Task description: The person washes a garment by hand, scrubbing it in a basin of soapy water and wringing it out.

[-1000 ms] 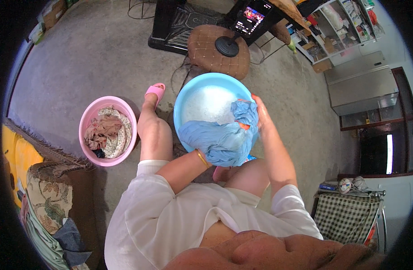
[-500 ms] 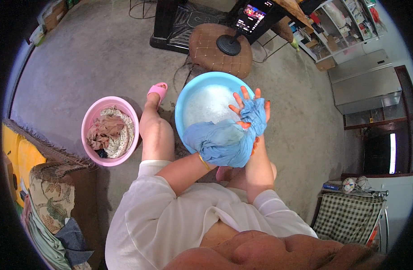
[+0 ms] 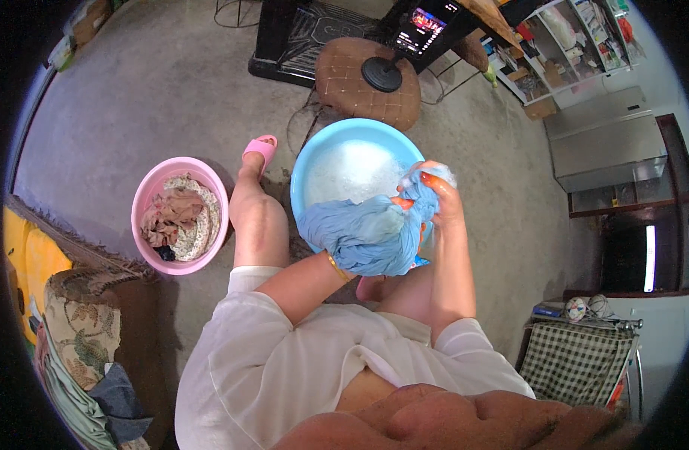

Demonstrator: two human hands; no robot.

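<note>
A bunched, wet-looking light blue cloth (image 3: 363, 232) hangs over the near side of a round blue basin (image 3: 303, 169). My right hand (image 3: 448, 201) is closed around the cloth's gathered right end, where white suds cling to the fabric. My left hand (image 3: 403, 202) is mostly covered by the cloth; only some fingertips poke out near the right hand, gripping the fabric. The cloth's bulk drapes over my left wrist, beside a yellow bracelet. Foamy water (image 3: 355, 169) fills the basin.
A pink basin (image 3: 142, 240) with brown and patterned clothes stands at left, beside my pink-slippered foot. Beyond the blue basin is a brown cushioned stool (image 3: 344, 82) carrying a phone (image 3: 423, 31) on a stand. A sofa (image 3: 82, 307) is at far left, a checked-cloth-covered rack (image 3: 577, 360) at right.
My right hand was spread behind the cloth with fingers outstretched; it has now turned and closed on the cloth's end. The left hand stays under the cloth.
</note>
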